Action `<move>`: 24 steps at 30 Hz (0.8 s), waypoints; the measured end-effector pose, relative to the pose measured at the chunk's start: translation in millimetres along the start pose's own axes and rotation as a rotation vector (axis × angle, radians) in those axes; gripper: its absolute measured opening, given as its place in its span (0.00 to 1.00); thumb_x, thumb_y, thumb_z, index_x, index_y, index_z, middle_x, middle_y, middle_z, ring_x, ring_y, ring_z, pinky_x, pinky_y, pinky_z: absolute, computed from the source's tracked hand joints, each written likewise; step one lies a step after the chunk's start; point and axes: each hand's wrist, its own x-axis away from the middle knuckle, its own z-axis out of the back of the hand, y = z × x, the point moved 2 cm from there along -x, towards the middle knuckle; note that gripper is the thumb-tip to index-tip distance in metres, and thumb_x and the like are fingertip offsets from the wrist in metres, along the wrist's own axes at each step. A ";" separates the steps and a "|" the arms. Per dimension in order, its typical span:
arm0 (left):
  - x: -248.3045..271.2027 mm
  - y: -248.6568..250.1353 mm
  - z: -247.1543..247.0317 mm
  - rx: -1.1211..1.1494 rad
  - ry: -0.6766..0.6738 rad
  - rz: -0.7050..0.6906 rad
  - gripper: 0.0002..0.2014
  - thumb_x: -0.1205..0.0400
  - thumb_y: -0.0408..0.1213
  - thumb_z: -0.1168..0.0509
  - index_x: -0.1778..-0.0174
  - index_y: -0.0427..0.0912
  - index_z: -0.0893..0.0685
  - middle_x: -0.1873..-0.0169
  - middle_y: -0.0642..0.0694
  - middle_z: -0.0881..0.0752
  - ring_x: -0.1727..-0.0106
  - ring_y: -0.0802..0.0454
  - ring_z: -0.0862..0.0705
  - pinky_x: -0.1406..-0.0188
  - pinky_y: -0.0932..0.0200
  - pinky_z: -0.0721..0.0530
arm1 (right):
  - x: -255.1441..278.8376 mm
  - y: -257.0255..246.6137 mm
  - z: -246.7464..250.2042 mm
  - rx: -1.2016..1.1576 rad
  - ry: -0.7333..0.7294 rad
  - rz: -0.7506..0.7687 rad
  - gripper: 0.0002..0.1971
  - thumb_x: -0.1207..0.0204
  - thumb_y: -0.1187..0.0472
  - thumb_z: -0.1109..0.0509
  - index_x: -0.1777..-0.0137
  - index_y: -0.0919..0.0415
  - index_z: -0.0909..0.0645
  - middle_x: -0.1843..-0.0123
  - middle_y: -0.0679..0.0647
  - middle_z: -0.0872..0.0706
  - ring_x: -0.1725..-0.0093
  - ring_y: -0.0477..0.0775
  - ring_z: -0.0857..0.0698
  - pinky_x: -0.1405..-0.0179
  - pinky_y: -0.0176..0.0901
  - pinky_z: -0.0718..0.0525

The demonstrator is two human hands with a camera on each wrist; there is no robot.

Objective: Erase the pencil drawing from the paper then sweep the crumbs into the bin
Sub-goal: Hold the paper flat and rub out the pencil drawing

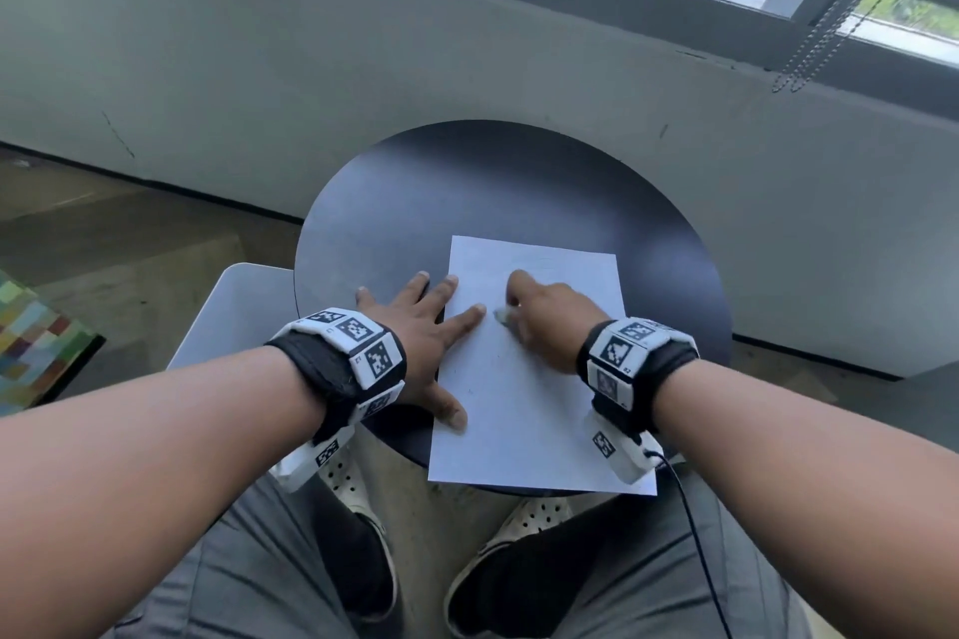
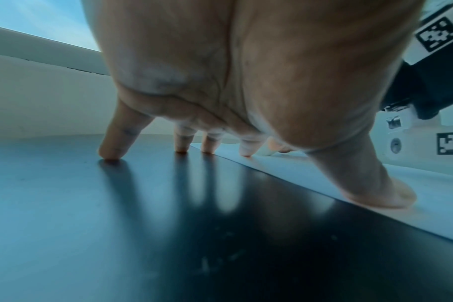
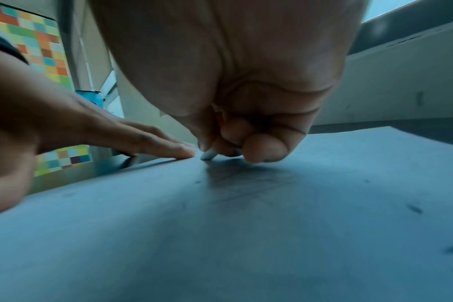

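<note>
A white sheet of paper (image 1: pixel 524 405) lies on a round black table (image 1: pixel 467 187). My left hand (image 1: pixel 420 327) lies flat with spread fingers across the paper's left edge, thumb and two fingers on the sheet, the others on the table. My right hand (image 1: pixel 539 317) is curled in the middle of the paper and pinches a small white eraser (image 1: pixel 502 314), whose tip (image 3: pixel 208 156) touches the sheet. Faint pencil marks (image 3: pixel 246 183) show just in front of the eraser. Small dark crumbs (image 3: pixel 414 208) lie scattered on the paper.
A white bin (image 1: pixel 233 317) stands on the floor against the table's left side. A grey wall and a window ledge rise behind the table. My knees and shoes are below the near edge. A cable (image 1: pixel 695 534) hangs from my right wrist.
</note>
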 end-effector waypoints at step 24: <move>-3.6 8.6 3.3 -0.036 0.008 0.003 0.60 0.43 0.83 0.35 0.24 0.79 0.67 0.14 0.48 0.64 0.14 0.36 0.63 0.34 0.15 0.34 | 13.1 13.1 -5.8 -0.139 -0.008 -0.056 0.10 0.15 0.48 0.41 0.44 0.54 0.31 0.51 0.61 0.16 0.53 0.66 0.17 0.49 0.56 0.17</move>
